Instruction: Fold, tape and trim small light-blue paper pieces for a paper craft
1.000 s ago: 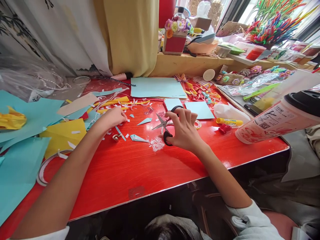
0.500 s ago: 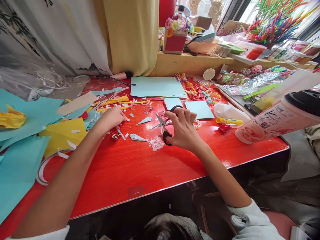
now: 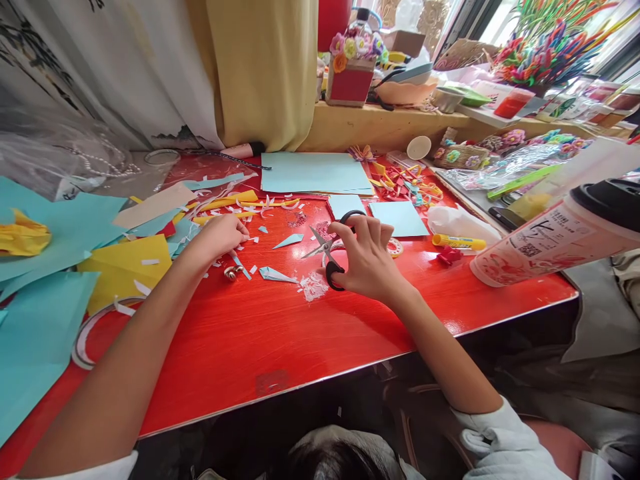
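Observation:
My right hand (image 3: 367, 257) grips a pair of scissors (image 3: 326, 248) by the black handles, with the blades spread and pointing left over the red table. My left hand (image 3: 223, 235) is closed among paper scraps; its fingertips are pressed together, and what they hold, if anything, is hidden. A narrow blue paper strip (image 3: 243, 267) and small metal bells (image 3: 233, 273) lie just below it. Between the hands are a folded blue paper piece (image 3: 277, 275), a pointed blue paper piece (image 3: 289, 241) and a pile of white shreds (image 3: 315, 287).
Blue sheets (image 3: 315, 172) and smaller blue squares (image 3: 399, 219) lie at the back. To the right are a yellow glue stick (image 3: 457, 243) and a large cup (image 3: 545, 237). Yellow paper (image 3: 131, 267) and a tape roll (image 3: 83, 343) sit at left. Ribbon scraps (image 3: 410, 183) lie behind.
My left hand has shifted slightly to the left over the scraps, still closed. The right hand and the open scissors have stayed in place.

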A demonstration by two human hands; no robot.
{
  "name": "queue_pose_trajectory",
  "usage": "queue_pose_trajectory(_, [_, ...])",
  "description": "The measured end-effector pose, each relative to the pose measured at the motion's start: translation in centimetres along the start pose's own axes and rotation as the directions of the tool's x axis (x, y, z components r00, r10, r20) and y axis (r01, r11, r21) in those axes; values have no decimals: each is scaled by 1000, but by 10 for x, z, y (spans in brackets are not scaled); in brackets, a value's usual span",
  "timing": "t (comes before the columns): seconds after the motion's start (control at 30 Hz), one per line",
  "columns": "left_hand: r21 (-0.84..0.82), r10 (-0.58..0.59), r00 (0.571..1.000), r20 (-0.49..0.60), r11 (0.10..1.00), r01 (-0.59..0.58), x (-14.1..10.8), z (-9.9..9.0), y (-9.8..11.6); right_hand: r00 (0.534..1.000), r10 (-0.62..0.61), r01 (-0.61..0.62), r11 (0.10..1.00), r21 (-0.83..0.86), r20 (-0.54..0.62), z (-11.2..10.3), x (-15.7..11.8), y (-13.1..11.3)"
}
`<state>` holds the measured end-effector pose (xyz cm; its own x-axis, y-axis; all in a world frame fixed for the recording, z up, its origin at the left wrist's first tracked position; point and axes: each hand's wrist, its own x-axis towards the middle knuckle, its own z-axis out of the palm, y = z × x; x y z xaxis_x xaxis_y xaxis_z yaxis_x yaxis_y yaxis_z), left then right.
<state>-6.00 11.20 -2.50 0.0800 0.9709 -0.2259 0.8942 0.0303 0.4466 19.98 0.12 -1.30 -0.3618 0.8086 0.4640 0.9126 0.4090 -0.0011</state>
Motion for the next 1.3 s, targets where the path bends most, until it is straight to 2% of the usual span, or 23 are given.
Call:
queue_pose_trajectory(0.17, [80, 44, 999, 0, 996, -44, 1, -2, -3, 1000, 5, -5, 1000, -4, 7, 0, 0, 0])
queue_pose_trajectory(0.23, [153, 83, 996, -45, 985, -75, -6, -1, 1, 1000, 3, -3, 1000, -5, 6, 0, 0, 0])
queue_pose_trajectory(0.3, [231, 110, 982, -154, 970, -73, -17, 0, 11, 1000, 1, -1, 1000, -4, -8, -1, 0, 0])
queue_pose_trajectory(0.37, [262, 154, 922, -355, 963, -60, -32, 1, 27, 1000, 4, -4, 1000, -1, -26, -2, 0, -1])
queue_pose_trajectory(0.4, [241, 215, 890, -401, 963, -124, -39, 1, 36, 999, 4, -4, 1000, -1, -33, -2, 0, -2])
queue_pose_trajectory(0.43, [190, 286, 869, -403, 955, -226, -48, 0, 45, 999, 4, -4, 1000, -2, -36, -3, 0, -2])
queue_pose_trajectory(0.5, [10, 422, 854, -304, 898, -440, -63, -3, 63, 999, 0, -1, 1000, -6, -32, -3, 0, -2])
queue_pose_trajectory(0.57, [-191, 471, 861, -191, 843, -503, -75, -6, 76, 1000, -5, 5, 1000, -12, -25, -3, 0, -3])
queue_pose_trajectory(0.67, [-312, 472, 868, -156, 810, -496, -82, -5, 83, 1000, -15, 15, 1000, -15, -21, -3, 0, -3])
queue_pose_trajectory(0.9, [-459, 437, 879, -192, 752, -474, -77, 7, 80, 999, -25, 24, 999, -33, -26, -2, 0, -2])
queue_pose_trajectory(1.13, [-527, 430, 892, -141, 730, -435, -76, 8, 81, 999, -40, 38, 996, -76, -20, -2, -1, -2])
queue_pose_trajectory(1.3, [-599, 408, 896, -174, 678, -426, -75, 13, 81, 999, -36, 33, 995, -95, -37, -2, -1, -3])
